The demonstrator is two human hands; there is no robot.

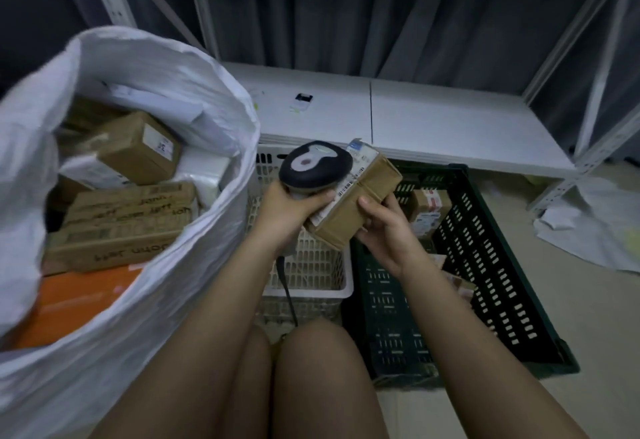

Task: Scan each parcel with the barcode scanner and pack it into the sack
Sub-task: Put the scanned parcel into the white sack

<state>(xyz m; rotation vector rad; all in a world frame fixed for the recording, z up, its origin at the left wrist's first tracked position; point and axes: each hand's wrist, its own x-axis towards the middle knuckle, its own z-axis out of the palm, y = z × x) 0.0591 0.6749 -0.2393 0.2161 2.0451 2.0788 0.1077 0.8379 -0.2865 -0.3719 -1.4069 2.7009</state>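
My left hand [289,211] grips the handle of a dark barcode scanner [313,165], its head right over the label of a small brown cardboard parcel [360,203]. My right hand [384,227] holds that parcel from below and the right, thumb on its top face. The parcel's white barcode label faces the scanner. At the left, a big white sack [166,265] stands open and holds several brown boxes [138,151] and an orange packet [79,300]. The scanner's cable [289,295] hangs down between my arms.
A white plastic basket [311,272] sits under my hands. To its right a dark green crate [485,265] holds more small parcels [427,210]. A low white shelf [433,120] runs behind, with metal rack posts [595,92]. Crumpled white plastic [595,224] lies at the right.
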